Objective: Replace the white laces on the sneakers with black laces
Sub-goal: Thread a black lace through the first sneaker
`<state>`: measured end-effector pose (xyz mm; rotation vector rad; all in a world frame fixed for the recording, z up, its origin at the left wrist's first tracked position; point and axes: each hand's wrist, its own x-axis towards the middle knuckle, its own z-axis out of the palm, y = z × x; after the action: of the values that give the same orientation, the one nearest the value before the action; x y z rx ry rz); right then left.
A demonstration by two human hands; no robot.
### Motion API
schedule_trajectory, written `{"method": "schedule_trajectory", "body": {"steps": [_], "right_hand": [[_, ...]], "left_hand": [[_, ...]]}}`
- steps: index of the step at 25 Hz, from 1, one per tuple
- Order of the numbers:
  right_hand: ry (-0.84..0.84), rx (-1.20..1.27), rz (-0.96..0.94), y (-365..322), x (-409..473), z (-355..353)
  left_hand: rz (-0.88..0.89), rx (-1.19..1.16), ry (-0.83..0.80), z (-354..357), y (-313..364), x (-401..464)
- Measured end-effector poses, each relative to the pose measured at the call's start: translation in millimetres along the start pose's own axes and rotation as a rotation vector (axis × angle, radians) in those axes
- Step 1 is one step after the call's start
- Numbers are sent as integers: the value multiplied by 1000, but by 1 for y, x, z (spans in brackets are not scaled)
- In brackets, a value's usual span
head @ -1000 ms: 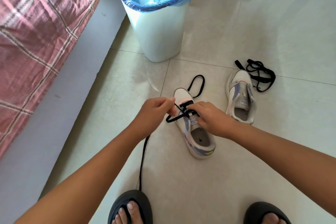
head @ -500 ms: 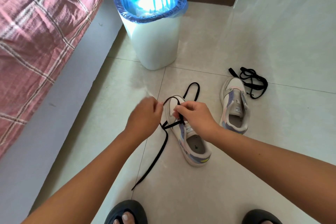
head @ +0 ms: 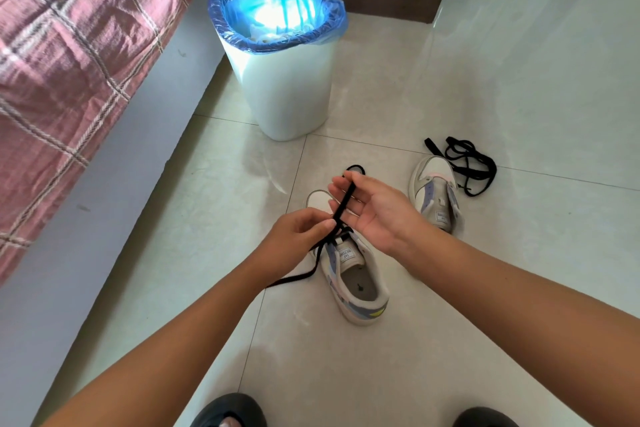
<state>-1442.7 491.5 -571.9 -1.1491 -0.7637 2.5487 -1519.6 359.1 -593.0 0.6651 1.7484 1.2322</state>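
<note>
Sneakers sit on the pale tiled floor (head: 519, 80), and the nearer sneaker (head: 353, 274) lies toe away from the person, with a black lace (head: 344, 203) threaded through its front eyelets. The left hand (head: 294, 243) pinches this lace with curled fingers just above the tongue, while one loose end trails from under the hand across the floor toward the left. The right hand (head: 374, 208) is turned palm up with its fingers nearly straight, and the other run of the lace lies across them, rising from the shoe; whether the thumb presses it cannot be told. The second sneaker (head: 434, 194) stands to the right, apart from the first, unlaced, with a second black lace (head: 467, 163) bunched on the floor at its toe. A white bin (head: 284, 94) with a blue liner stands beyond the shoes, beside a bed with a red checked cover (head: 69, 62). Two dark slippers (head: 228, 409) show at the bottom edge.
</note>
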Motion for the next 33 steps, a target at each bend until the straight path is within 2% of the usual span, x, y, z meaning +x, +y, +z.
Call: {"method": "schedule_trajectory", "body": {"steps": [5, 7, 10, 14, 18, 22, 28, 31, 33], "right_hand": [[-6, 111, -75, -28, 9, 10], [49, 153, -123, -50, 21, 12], [141, 150, -172, -79, 41, 6], [211, 123, -241, -109, 63, -11], [257, 106, -307, -129, 70, -28], [352, 51, -358, -142, 70, -46], [439, -11, -422, -156, 57, -53], [374, -253, -358, -136, 35, -26], [105, -517, -163, -82, 11, 4]], "left_hand": [[84, 114, 38, 2, 2, 6], [79, 64, -29, 1, -2, 1], [16, 112, -98, -12, -20, -12], [-127, 291, -49, -36, -59, -35], [-277, 177, 7, -43, -78, -41], [-299, 131, 116, -47, -90, -39], [-364, 157, 121, -45, -91, -36], [-355, 16, 242, -42, -60, -34], [-236, -85, 280, -36, -28, -30]]}}
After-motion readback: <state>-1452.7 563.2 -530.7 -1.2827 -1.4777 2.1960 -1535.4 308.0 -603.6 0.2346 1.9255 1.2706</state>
